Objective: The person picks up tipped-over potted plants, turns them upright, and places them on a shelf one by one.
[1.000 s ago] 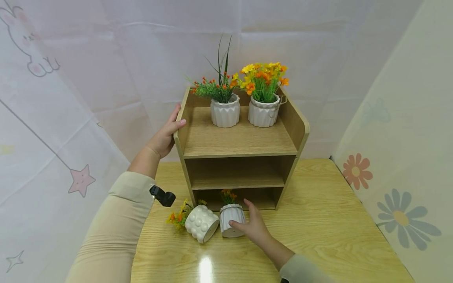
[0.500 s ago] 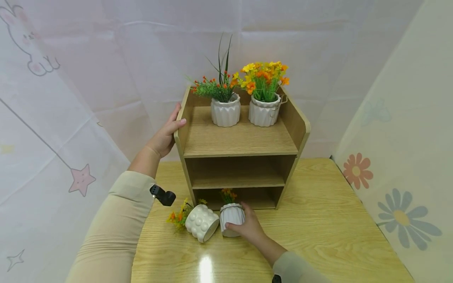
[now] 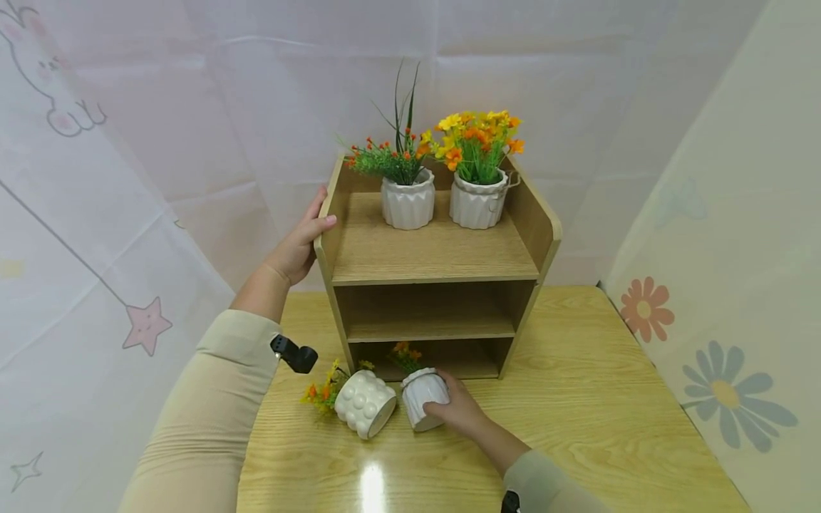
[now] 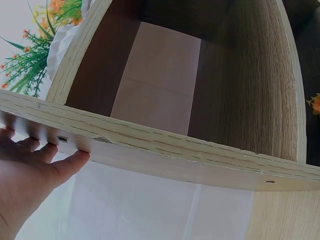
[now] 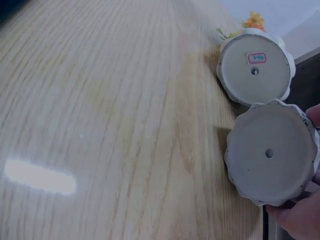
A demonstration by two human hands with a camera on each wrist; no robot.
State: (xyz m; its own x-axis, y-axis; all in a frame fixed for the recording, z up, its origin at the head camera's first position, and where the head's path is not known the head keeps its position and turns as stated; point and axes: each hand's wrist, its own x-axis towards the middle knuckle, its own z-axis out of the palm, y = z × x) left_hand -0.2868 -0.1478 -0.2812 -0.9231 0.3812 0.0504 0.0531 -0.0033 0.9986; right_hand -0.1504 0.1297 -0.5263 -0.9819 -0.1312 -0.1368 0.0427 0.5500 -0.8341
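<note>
My right hand (image 3: 457,406) grips a ribbed white flowerpot (image 3: 425,400) with small orange flowers, fingers on its far side and thumb across the front. The pot is tilted, and its round base with a hole faces the right wrist camera. Beside it a bumpy cream flowerpot (image 3: 365,404) lies on its side, its yellow and orange flowers to the left. My left hand (image 3: 300,244) touches the left side panel of a wooden shelf unit (image 3: 436,265). In the left wrist view the fingertips (image 4: 80,156) press against the panel's outer face.
Two white ribbed pots stand upright on the top shelf, a red-berried plant pot (image 3: 408,203) on the left and a yellow-orange flower pot (image 3: 477,203) on the right. The wooden table (image 3: 596,399) carries everything. Printed cloth (image 3: 256,107) hangs behind and beside it.
My right hand has moved in and taken hold of the ribbed flowerpot. The pot now tilts, its flowers leaning left and its base turned slightly right. My left hand has stayed on the panel.
</note>
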